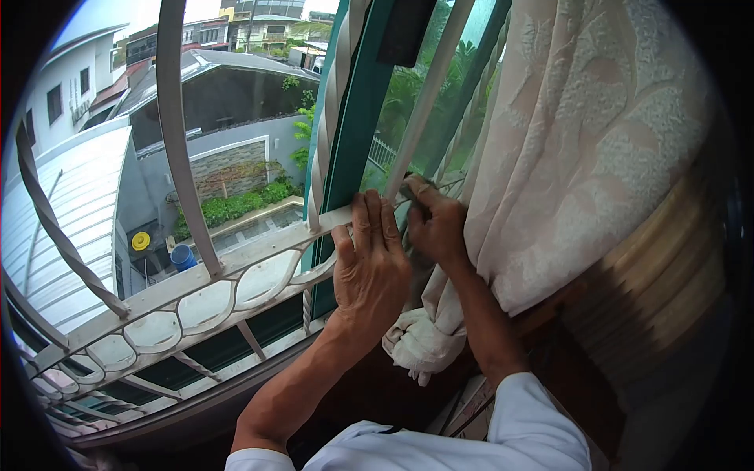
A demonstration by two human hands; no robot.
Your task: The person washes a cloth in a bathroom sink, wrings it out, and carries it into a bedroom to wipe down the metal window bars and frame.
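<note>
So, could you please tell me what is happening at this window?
A person is working at the window grille. Their left hand lies along its rail; their right hand, fingers curled, seems to hold something small and dark, unclear. The curtain hangs beside them, a part bunched below.

A single view from a camera worn on the person's head, facing forward and down, within arm's reach of the window grille (149,297), angled through it toward rooftops (259,64) outside.
</note>
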